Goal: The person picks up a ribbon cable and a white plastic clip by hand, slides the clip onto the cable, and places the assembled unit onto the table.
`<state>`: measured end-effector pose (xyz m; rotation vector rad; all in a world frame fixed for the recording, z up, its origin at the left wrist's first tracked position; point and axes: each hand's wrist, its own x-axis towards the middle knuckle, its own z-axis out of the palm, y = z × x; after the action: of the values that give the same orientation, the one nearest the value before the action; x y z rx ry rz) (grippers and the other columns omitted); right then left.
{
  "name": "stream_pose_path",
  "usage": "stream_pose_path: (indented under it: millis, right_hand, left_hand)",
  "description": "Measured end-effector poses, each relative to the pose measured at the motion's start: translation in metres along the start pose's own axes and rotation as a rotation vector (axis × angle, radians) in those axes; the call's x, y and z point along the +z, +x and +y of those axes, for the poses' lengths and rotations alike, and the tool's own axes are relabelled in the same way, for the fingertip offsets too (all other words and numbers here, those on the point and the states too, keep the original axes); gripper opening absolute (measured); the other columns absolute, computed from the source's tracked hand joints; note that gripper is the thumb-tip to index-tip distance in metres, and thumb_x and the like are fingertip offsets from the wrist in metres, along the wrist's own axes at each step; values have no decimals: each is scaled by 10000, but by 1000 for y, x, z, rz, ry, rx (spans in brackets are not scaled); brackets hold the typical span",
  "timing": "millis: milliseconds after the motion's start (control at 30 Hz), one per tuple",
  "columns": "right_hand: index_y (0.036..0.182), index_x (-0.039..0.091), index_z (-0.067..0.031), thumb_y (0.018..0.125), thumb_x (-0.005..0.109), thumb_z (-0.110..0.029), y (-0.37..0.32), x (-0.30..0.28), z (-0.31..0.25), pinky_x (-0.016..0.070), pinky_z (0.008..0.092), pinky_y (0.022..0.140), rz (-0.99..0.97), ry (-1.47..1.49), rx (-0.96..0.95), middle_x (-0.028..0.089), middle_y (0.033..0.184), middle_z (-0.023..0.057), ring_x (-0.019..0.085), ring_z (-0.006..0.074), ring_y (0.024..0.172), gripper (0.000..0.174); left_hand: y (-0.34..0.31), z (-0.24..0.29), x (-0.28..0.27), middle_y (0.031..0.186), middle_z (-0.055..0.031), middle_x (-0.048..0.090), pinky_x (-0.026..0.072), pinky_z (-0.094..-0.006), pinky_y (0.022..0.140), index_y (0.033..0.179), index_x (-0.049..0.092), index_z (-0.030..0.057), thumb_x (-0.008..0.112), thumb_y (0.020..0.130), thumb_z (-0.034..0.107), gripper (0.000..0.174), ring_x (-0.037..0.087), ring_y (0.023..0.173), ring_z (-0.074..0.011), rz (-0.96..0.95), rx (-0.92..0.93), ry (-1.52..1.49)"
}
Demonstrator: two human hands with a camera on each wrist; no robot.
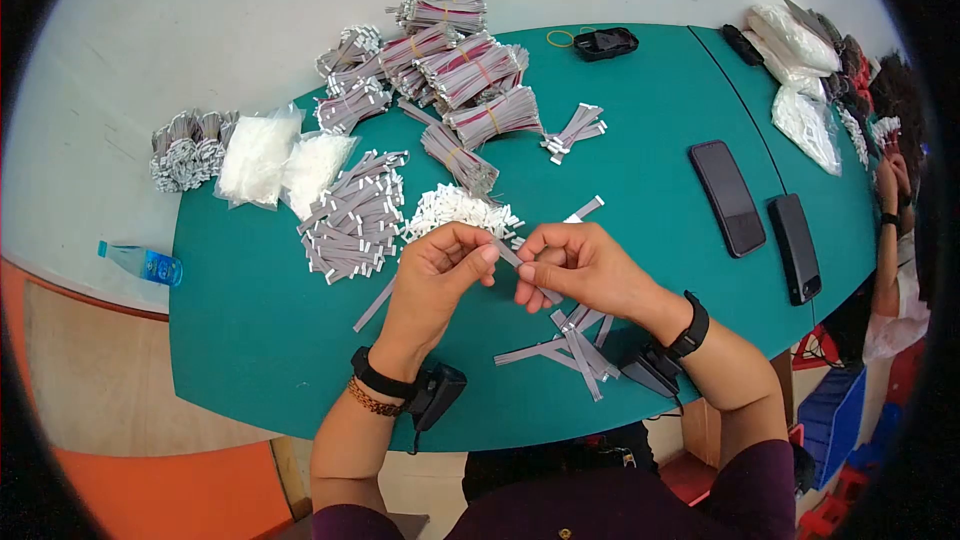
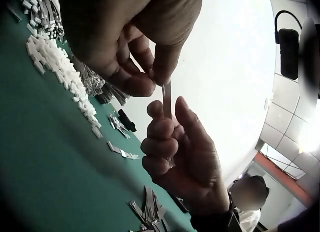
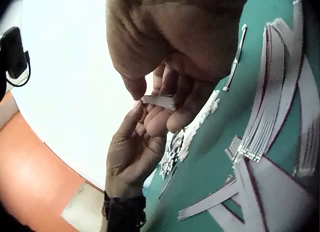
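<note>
Over the front of the green table, both hands hold one short flat grey ribbon cable (image 1: 508, 254). My left hand (image 1: 440, 270) pinches its upper end between thumb and fingertips. Lower down, the fingers of my right hand (image 1: 585, 265) curl round the same cable (image 2: 167, 99), and its other end shows below them in the left wrist view. Just beyond the hands lies a heap of small white connector housings (image 1: 455, 208). Several loose ribbon cables (image 1: 578, 355) lie crossed near the right wrist. One single cable (image 1: 374, 308) lies beside the left hand.
Left of the housings is a pile of cables with white ends (image 1: 350, 225). Banded cable bundles (image 1: 470, 70) are stacked behind, near clear bags of white parts (image 1: 258, 158). Two black phones (image 1: 727, 198) (image 1: 795, 248) lie at right. Another person's arm (image 1: 887, 240) shows at the far right.
</note>
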<state>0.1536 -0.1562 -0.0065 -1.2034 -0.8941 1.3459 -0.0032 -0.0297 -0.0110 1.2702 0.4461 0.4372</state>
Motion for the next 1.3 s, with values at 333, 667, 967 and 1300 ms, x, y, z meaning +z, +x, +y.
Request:
stream_pose_path:
  millis: [333, 667, 967, 1300]
  right_hand:
    - [874, 583, -21, 928, 531, -228, 0, -2, 3, 486, 226, 572, -56, 126, 44, 629, 728, 57, 586, 98, 607, 220]
    - [876, 578, -11, 918, 541, -172, 0, 3, 8, 486, 215, 570, 105, 17, -70, 643, 740, 52, 592, 83, 625, 170]
    - [883, 581, -17, 901, 569, -150, -2, 6, 8, 467, 195, 574, 112, -52, -73, 646, 756, 35, 601, 73, 661, 135]
    - [880, 578, -17, 902, 565, -143, -2, 7, 7, 459, 191, 564, 134, -19, -65, 644, 752, 34, 596, 67, 659, 129]
  left_hand:
    - [-1, -1, 5, 871, -36, 620, 457, -206, 668, 952, 606, 4, 647, 823, 54, 145, 560, 754, -84, -45, -7, 68]
    - [-3, 2, 5, 841, -18, 600, 450, -204, 651, 922, 601, 2, 657, 811, 46, 132, 548, 747, -73, -12, -45, 84]
    - [-2, 0, 5, 810, -21, 601, 442, -200, 626, 913, 604, -1, 653, 820, 62, 123, 540, 700, -71, -9, -23, 116]
    - [-2, -1, 6, 825, -23, 614, 447, -199, 624, 915, 610, 6, 665, 810, 60, 130, 552, 713, -73, -13, -48, 102]
